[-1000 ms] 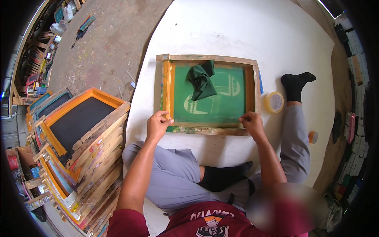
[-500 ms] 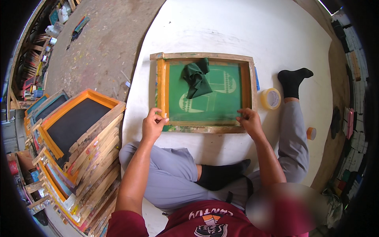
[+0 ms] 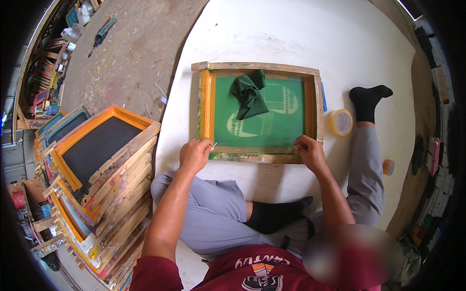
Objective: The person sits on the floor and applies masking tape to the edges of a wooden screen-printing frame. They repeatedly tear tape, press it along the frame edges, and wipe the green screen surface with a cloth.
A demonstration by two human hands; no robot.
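Observation:
A wooden screen-printing frame [image 3: 319,104] with green mesh [image 3: 291,123] lies before me on the white surface. The mesh carries two pale shoe-sole shapes. A crumpled dark green cloth [image 3: 250,99] rests on it, partly covering them. My left hand [image 3: 194,156] is at the frame's near left corner, its fingertips pinched on a thin whitish strip whose full length I cannot make out. At the near right corner my right hand [image 3: 312,154] has its fingers curled together against the frame's inner edge; whatever they pinch is hidden. A roll of clear tape [image 3: 333,123] lies just right of the frame.
Stacked wooden screens [image 3: 104,145] stand close on my left. A blue object [image 3: 324,97] sits beside the frame's right side. A small brown tape roll [image 3: 388,167] lies beyond my outstretched leg [image 3: 364,165]. Shelves with bottles and tools [image 3: 53,72] line the far left.
The whole view has shifted slightly. My left fingers have curled in more, and the whitish strip now shows at their tips. My right hand has edged slightly left along the frame.

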